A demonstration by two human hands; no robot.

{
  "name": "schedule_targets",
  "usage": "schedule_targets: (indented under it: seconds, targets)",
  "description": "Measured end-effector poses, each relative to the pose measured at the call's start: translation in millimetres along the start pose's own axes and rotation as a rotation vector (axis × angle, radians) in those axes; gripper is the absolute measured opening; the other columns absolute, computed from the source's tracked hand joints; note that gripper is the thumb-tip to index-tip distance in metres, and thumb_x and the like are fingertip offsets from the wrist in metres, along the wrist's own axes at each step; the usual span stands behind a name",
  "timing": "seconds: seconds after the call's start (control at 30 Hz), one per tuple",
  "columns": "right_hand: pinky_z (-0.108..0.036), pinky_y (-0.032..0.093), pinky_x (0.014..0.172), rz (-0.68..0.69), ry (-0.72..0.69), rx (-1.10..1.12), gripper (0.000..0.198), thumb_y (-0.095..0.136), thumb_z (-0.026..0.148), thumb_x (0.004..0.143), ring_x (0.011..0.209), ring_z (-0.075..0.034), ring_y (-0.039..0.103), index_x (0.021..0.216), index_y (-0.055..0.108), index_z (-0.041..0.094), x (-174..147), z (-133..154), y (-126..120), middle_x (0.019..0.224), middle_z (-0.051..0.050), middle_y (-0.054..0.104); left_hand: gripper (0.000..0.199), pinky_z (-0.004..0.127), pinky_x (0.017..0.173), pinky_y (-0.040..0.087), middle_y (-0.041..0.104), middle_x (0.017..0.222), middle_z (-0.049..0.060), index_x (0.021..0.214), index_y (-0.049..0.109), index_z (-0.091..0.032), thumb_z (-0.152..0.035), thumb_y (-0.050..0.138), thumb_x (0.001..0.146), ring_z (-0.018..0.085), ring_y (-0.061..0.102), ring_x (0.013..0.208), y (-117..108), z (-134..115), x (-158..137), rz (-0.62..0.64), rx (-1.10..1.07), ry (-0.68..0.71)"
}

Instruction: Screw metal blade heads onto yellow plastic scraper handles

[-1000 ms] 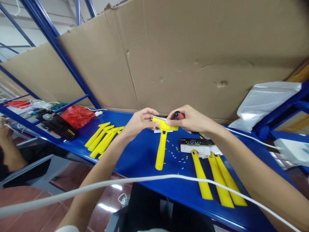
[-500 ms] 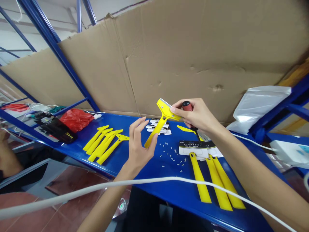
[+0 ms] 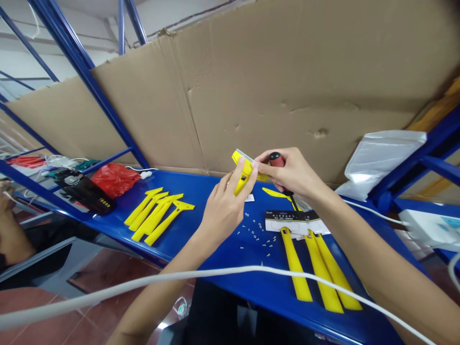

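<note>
Above the blue table a yellow scraper (image 3: 236, 155) with a metal blade edge is held up between both hands. My left hand (image 3: 225, 206) is closed round its handle, fingertips lying on the head and covering much of it. With thumb and fingertips my right hand (image 3: 296, 172) pinches the head's right end. It also keeps a red and black screwdriver (image 3: 276, 159) in the same grip, shaft pointing down. Small screws and nuts (image 3: 257, 234) are scattered below. To their right, several yellow scrapers (image 3: 297, 268) lie with their heads under black-and-white cards (image 3: 283, 221).
Several yellow scraper bodies (image 3: 158, 223) lie in a row at the left. Behind them are a red plastic bag (image 3: 117, 179) and a black bottle (image 3: 86, 194). A white cable (image 3: 215, 272) crosses the foreground. Cardboard (image 3: 269, 86) walls the back. Another person's arm (image 3: 14, 235) shows far left.
My left hand has gone from loosely spread beside the handle to closed round it, fingertips up on the head. My right hand keeps the scraper and screwdriver nearly in place.
</note>
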State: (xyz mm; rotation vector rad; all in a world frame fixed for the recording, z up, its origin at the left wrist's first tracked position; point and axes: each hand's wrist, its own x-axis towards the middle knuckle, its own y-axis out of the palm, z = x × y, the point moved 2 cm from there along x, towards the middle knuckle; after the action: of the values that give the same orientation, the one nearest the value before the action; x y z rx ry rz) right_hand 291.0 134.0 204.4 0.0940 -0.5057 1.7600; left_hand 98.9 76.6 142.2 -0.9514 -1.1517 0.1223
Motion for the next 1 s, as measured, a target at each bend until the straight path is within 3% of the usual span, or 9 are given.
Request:
schedule_targets:
  seconds: [0.17, 0.37, 0.5, 0.63, 0.7, 0.77, 0.83, 0.87, 1.0]
  targets:
    - [-0.029, 0.035, 0.043, 0.02, 0.042, -0.01, 0.037, 0.089, 0.054, 0.085, 0.05, -0.011, 0.04, 0.094, 0.082, 0.019, 2.2, -2.9, -4.0, 0.057, 0.004, 0.05, 0.088, 0.059, 0.118, 0.059, 0.032, 0.187, 0.012, 0.179, 0.037, -0.035, 0.004, 0.044, 0.101, 0.04, 0.059, 0.152, 7.3, 6.2, -1.6, -0.026, -0.226, -0.015]
    - [-0.028, 0.037, 0.044, 0.008, 0.059, -0.022, 0.037, 0.09, 0.054, 0.084, 0.05, -0.011, 0.04, 0.091, 0.081, 0.018, 3.1, -2.6, -5.8, 0.056, 0.004, 0.048, 0.08, 0.063, 0.12, 0.058, 0.027, 0.188, 0.015, 0.178, 0.04, -0.031, 0.001, 0.039, 0.105, 0.044, 0.049, 0.161, 13.3, 8.9, -1.4, 0.048, -0.242, -0.032]
    - [-0.028, 0.035, 0.041, -0.004, 0.082, 0.001, 0.04, 0.093, 0.054, 0.08, 0.046, -0.01, 0.038, 0.087, 0.08, 0.017, 3.2, -1.8, -7.3, 0.053, 0.006, 0.046, 0.078, 0.057, 0.11, 0.066, 0.029, 0.187, 0.014, 0.174, 0.047, -0.031, 0.001, 0.042, 0.103, 0.044, 0.053, 0.158, 17.5, 15.6, 1.3, 0.056, -0.28, -0.042]
    - [-0.03, 0.032, 0.04, -0.004, 0.081, -0.027, 0.042, 0.09, 0.06, 0.085, 0.041, -0.01, 0.039, 0.093, 0.082, 0.02, 2.3, 0.0, -10.4, 0.052, 0.007, 0.046, 0.064, 0.056, 0.113, 0.062, 0.04, 0.183, 0.012, 0.163, 0.061, -0.032, -0.006, 0.048, 0.106, 0.04, 0.054, 0.157, 22.9, 27.3, 8.2, 0.013, -0.448, -0.051]
    - [-0.031, 0.032, 0.041, -0.017, 0.042, -0.083, 0.044, 0.082, 0.066, 0.092, 0.04, -0.011, 0.04, 0.097, 0.083, 0.022, 0.9, 4.3, -14.5, 0.05, 0.007, 0.044, 0.051, 0.052, 0.106, 0.066, 0.046, 0.178, 0.013, 0.156, 0.066, -0.032, -0.017, 0.056, 0.108, 0.036, 0.065, 0.146, 25.3, 35.1, 13.1, -0.071, -0.649, -0.137]
    - [-0.032, 0.032, 0.044, -0.045, 0.001, -0.146, 0.048, 0.075, 0.07, 0.098, 0.041, -0.012, 0.039, 0.1, 0.084, 0.023, -1.2, 11.1, -20.8, 0.051, 0.006, 0.043, 0.047, 0.04, 0.08, 0.069, 0.057, 0.165, 0.014, 0.152, 0.064, -0.034, -0.03, 0.065, 0.106, 0.026, 0.077, 0.111, 27.4, 44.9, 18.0, -0.151, -0.936, -0.315]
    - [-0.033, 0.032, 0.048, -0.079, -0.021, -0.224, 0.047, 0.073, 0.07, 0.099, 0.045, -0.012, 0.039, 0.1, 0.085, 0.024, -3.3, 18.6, -28.5, 0.054, 0.004, 0.048, 0.051, 0.026, 0.053, 0.055, 0.067, 0.147, 0.012, 0.151, 0.06, -0.037, -0.038, 0.073, 0.101, 0.013, 0.067, 0.075, 28.8, 55.0, 22.2, -0.166, -1.244, -0.511]
    - [-0.033, 0.031, 0.049, -0.092, -0.028, -0.267, 0.045, 0.074, 0.067, 0.1, 0.048, -0.013, 0.039, 0.098, 0.085, 0.024, -4.2, 22.0, -32.5, 0.056, 0.002, 0.052, 0.054, 0.023, 0.045, 0.045, 0.069, 0.14, 0.01, 0.15, 0.059, -0.039, -0.039, 0.076, 0.098, 0.01, 0.059, 0.066, 28.6, 59.7, 24.1, -0.15, -1.377, -0.583]
    - [-0.034, 0.031, 0.056, -0.073, -0.07, -0.402, 0.035, 0.078, 0.058, 0.098, 0.058, -0.015, 0.044, 0.092, 0.085, 0.025, -4.7, 27.0, -45.2, 0.071, -0.003, 0.067, 0.06, 0.021, 0.039, 0.024, 0.066, 0.144, 0.009, 0.145, 0.062, -0.042, -0.042, 0.082, 0.088, 0.007, 0.039, 0.061, 24.1, 76.9, 28.7, -0.118, -1.643, -0.681]
